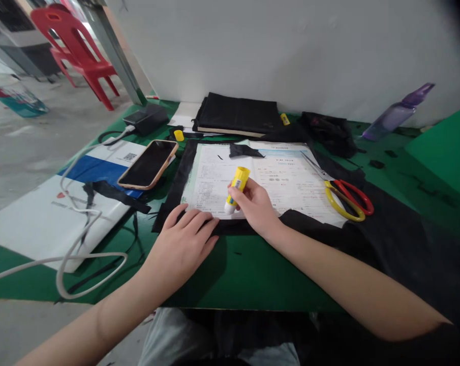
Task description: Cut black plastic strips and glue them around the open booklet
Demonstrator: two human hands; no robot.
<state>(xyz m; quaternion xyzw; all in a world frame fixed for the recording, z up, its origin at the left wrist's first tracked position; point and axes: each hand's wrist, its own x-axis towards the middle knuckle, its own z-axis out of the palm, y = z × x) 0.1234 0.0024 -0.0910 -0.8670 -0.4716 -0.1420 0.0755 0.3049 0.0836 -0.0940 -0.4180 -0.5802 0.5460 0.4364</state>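
Observation:
My right hand (257, 206) grips a yellow glue stick (238, 185), its white end down against the near edge of a printed paper sheet (214, 178). The sheet lies on black fabric (180, 178) that shows around its borders. Flat over the near left border rests my left hand (189, 236), fingers stretched out and holding nothing. A small black scrap (245, 151) sits on the sheet's far part. Scissors with red and yellow handles (347, 198) lie at the right, blades apart over the paper. The glue stick's yellow cap (179, 135) is likely the one beyond the sheet's left corner.
On the left are a phone (149, 165), a white and blue book (100, 203), a white cable (65, 259) and a black adapter (146, 119). A black-covered book (241, 114) lies by the wall. A purple spray bottle (392, 119) leans at the right on the green table (268, 290).

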